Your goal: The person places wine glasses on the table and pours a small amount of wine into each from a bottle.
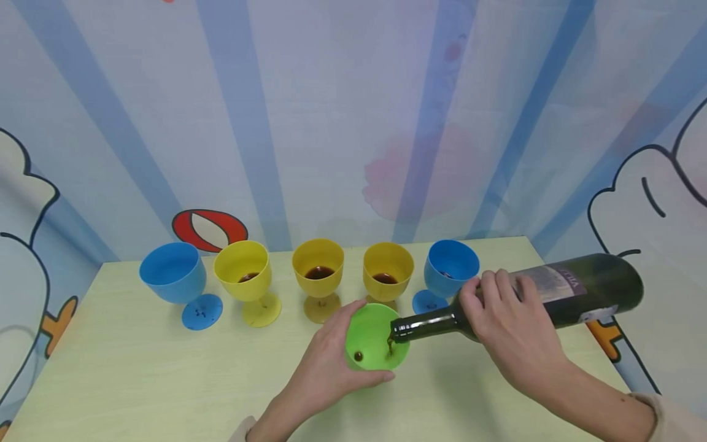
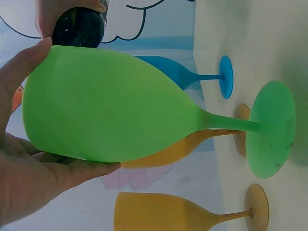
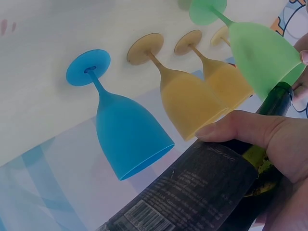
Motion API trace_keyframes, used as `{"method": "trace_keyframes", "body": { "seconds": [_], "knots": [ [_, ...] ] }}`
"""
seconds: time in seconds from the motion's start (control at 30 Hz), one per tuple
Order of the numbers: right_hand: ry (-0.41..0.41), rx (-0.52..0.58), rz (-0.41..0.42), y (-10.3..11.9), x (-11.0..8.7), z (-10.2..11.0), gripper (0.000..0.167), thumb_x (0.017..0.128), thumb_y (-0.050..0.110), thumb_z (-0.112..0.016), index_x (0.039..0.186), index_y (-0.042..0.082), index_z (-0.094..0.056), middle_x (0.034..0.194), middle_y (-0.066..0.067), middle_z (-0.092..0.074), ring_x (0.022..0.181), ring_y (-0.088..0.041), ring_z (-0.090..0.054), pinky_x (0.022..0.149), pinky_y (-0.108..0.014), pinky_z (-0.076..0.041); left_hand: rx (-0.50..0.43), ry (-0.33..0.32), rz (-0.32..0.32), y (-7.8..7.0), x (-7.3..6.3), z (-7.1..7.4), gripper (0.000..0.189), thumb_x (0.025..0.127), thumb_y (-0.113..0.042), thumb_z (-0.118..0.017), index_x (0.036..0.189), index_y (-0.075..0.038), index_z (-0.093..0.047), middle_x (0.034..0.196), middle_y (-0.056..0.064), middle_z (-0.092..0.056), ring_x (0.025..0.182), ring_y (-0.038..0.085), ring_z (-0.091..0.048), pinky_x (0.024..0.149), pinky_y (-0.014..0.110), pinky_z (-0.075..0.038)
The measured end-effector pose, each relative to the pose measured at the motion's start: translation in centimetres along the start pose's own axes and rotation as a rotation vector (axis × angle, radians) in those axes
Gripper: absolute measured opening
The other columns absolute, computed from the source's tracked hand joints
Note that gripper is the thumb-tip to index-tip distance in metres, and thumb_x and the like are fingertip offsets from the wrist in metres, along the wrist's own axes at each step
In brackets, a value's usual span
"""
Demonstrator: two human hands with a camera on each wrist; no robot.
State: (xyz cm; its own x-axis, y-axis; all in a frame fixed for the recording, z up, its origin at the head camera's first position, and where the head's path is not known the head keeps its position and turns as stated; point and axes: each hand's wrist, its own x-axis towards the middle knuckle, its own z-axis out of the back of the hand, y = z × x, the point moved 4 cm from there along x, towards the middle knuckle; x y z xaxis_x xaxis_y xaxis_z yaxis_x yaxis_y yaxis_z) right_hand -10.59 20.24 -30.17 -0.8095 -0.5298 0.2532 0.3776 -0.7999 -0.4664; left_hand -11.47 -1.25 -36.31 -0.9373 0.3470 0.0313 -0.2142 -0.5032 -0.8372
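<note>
My left hand holds a green goblet by its bowl, thumb and fingers around the sides near the rim. My right hand grips a dark wine bottle around its shoulder, tilted so the neck points left. The bottle's mouth is at the goblet's rim, and a thin dark stream runs from it into the bowl. A small dark drop shows inside the green bowl in the head view. In the right wrist view the bottle's printed label faces the camera.
Behind the hands a row of goblets stands on the pale table: a left blue one, a bright yellow one, two amber ones and a right blue one. Dark liquid shows in several. A printed curtain hangs behind.
</note>
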Motion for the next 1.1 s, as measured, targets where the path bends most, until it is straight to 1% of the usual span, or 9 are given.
{"method": "trace_keyframes", "body": {
  "seconds": [0.17, 0.63, 0.77, 1.1],
  "knots": [
    [0.002, 0.007, 0.004, -0.05, 0.01, 0.06, 0.066, 0.051, 0.005, -0.088, 0.103, -0.004, -0.049, 0.095, -0.027, -0.052, 0.088, -0.039, -0.05, 0.081, -0.055, -0.044, -0.005, 0.01, 0.009, -0.03, 0.02, 0.0, 0.092, 0.061, -0.043, -0.082, 0.136, -0.013, -0.036, 0.125, 0.002, -0.046, 0.108, 0.022, -0.045, 0.087, 0.048, -0.042],
    [-0.013, 0.007, 0.016, -0.06, -0.05, 0.03, 0.067, 0.05, 0.007, -0.089, 0.102, -0.004, -0.049, 0.094, -0.027, -0.052, 0.087, -0.039, -0.051, 0.08, -0.055, -0.044, -0.008, 0.015, 0.015, 0.01, 0.02, -0.14, 0.092, 0.062, -0.044, -0.081, 0.136, -0.013, -0.035, 0.125, 0.001, -0.046, 0.107, 0.022, -0.045, 0.088, 0.048, -0.042],
    [-0.02, 0.011, 0.015, -0.07, -0.03, 0.09, 0.066, 0.05, 0.006, -0.089, 0.102, -0.004, -0.049, 0.094, -0.027, -0.052, 0.087, -0.039, -0.051, 0.08, -0.055, -0.044, -0.005, 0.011, 0.01, 0.01, 0.04, -0.15, 0.092, 0.062, -0.042, -0.082, 0.136, -0.014, -0.035, 0.125, 0.001, -0.046, 0.108, 0.022, -0.045, 0.089, 0.048, -0.041],
    [-0.005, -0.002, 0.018, -0.02, 0.13, 0.19, 0.067, 0.05, 0.007, -0.089, 0.103, -0.004, -0.049, 0.096, -0.027, -0.053, 0.088, -0.039, -0.051, 0.081, -0.055, -0.044, 0.003, 0.013, 0.019, 0.08, 0.13, -0.15, 0.093, 0.061, -0.042, -0.082, 0.136, -0.014, -0.034, 0.123, 0.0, -0.047, 0.107, 0.022, -0.045, 0.089, 0.046, -0.042]
  ]
}}
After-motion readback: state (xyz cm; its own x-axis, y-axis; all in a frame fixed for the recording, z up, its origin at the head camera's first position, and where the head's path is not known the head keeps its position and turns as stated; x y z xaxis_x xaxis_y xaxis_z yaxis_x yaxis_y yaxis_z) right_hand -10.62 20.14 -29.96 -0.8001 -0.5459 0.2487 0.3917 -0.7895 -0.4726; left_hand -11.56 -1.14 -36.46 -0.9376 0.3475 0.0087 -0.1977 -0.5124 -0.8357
